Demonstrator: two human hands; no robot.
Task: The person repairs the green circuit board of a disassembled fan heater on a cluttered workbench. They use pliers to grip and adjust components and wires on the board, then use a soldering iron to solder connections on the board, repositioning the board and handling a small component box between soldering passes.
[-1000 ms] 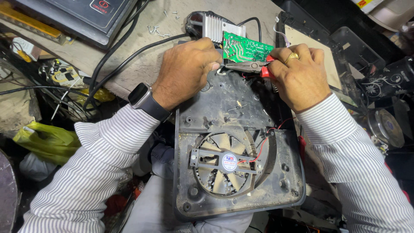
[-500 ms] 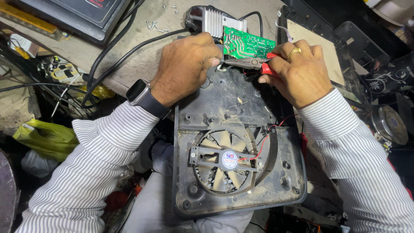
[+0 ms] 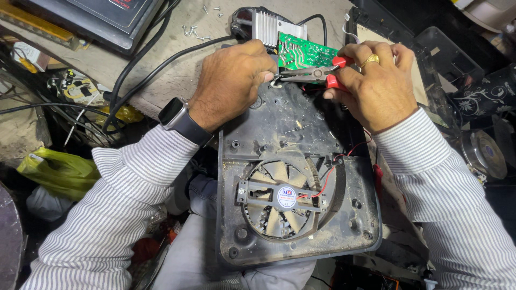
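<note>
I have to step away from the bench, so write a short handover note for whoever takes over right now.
Left hand pinches something small at the edge of the green circuit board; what it is cannot be told.
Right hand grips red-handled pliers, tips at that same spot.
The grey housing lies open on the lap, fan still mounted, red wire attached.
The board is not yet free of the housing.

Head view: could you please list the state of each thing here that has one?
Pliers: gripped in right hand, tips closed near the left fingers.
Circuit board: tilted up off the base.
Fan: mounted in the dusty base, wired.
Left hand: pressing at the board's edge.
Screws: loose on the bench.
</note>
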